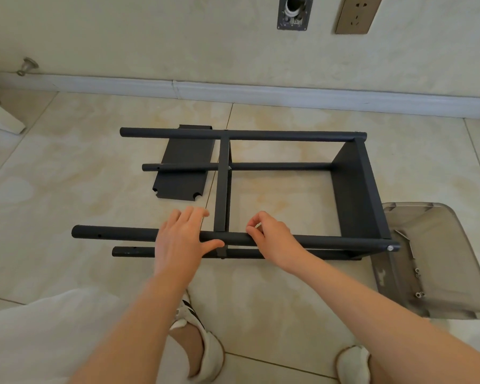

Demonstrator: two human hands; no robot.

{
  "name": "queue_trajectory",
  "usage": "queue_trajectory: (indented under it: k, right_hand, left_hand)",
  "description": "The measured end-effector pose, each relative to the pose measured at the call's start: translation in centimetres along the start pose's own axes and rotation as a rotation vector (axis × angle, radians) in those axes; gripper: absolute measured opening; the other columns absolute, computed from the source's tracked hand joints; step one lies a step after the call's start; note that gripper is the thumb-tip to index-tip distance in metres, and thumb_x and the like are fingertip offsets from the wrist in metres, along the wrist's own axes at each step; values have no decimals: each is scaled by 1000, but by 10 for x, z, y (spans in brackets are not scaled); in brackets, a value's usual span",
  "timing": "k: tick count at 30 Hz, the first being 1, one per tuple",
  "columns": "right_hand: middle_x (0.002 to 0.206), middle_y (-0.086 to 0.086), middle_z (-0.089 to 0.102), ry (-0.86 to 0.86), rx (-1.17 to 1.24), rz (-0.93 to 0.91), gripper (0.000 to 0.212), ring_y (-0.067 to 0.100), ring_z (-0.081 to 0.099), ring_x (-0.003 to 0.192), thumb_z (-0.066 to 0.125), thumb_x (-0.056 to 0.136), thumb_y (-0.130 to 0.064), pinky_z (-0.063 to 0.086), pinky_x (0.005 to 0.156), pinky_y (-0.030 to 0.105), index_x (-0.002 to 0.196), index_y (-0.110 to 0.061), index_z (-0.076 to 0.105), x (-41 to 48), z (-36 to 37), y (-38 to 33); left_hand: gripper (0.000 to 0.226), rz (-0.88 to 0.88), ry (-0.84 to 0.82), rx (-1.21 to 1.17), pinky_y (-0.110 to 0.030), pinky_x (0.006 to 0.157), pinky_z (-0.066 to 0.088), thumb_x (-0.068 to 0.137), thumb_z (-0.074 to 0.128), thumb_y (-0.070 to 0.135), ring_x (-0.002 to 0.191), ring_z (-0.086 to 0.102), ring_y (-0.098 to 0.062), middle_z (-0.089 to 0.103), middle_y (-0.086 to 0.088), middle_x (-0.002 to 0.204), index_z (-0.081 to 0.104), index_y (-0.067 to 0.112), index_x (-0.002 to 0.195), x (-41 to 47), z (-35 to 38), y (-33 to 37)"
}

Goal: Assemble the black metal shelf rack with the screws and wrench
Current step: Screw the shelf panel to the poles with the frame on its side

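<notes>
**Rack on its side, both hands at the near pole**

The black shelf rack [355, 189] lay on its side on the tiled floor [288, 300], directly under the person's hands. The left hand [178, 242] rested across the near upper pole [122, 235]. Its fingers [194, 214] were straight and slightly spread, reaching past the pole's far side, with the thumb laid along the near side.

Just right of those fingers, the middle shelf [222, 189] met the pole. On the other side of that joint was the right hand [272, 239], its fingers curled and touching the pole. Thumb and forefinger were pinching a small pale piece [258, 225], too small for me to say what it was.

Beyond the left fingers, a loose shelf panel [182, 173] lay flat on the floor, partly under the rack's far poles. Well to the right of the right fingers, past the rack's end shelf, sat a clear plastic tray [455, 245] with a few screws [417, 271] in it. A bolt head [390, 248] showed at that end of the near pole.
</notes>
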State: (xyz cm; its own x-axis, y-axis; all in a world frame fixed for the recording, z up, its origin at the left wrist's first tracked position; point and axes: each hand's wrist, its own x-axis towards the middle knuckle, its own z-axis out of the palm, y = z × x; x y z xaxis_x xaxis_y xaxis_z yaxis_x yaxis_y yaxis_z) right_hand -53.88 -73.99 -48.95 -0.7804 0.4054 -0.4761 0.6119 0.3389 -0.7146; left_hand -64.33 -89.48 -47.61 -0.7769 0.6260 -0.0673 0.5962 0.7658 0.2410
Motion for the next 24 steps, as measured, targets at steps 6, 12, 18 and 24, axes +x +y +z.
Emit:
queue_trajectory:
  k: [6,12,18,24]
  right_hand:
    - [96,-4,59,-34,-70,-13,8,22,56,100,45,104,-29,46,97,42,102,-24,51,3,2,3]
    - [100,-3,60,-90,-69,4,11,24,56,104,44,104,-29,46,97,41,104,-23,53,0,7,7]
    - [114,6,64,-118,-80,58,21,26,59,106,47,103,-24,47,97,40,113,-11,61,10,0,2]
    - [105,9,69,-283,-18,176,23,24,61,96,57,97,-19,44,79,29,106,-6,73,29,-5,3]
  left_hand:
    - [102,449,-266,424,-39,122,-5,82,36,79,151,-18,-20,-14,6,165,-19,32,153,38,-5,-20]
    - [98,615,-322,525,-40,119,-14,74,6,86,142,-33,-21,-26,7,159,-22,31,150,50,6,-36]
    - [94,610,-326,436,-34,120,-13,77,4,83,146,-26,-16,-18,8,161,-14,30,152,46,10,-42]
    - [93,560,-375,349,-30,119,-14,76,8,83,147,-27,-11,-22,13,161,-16,35,152,35,16,-50]
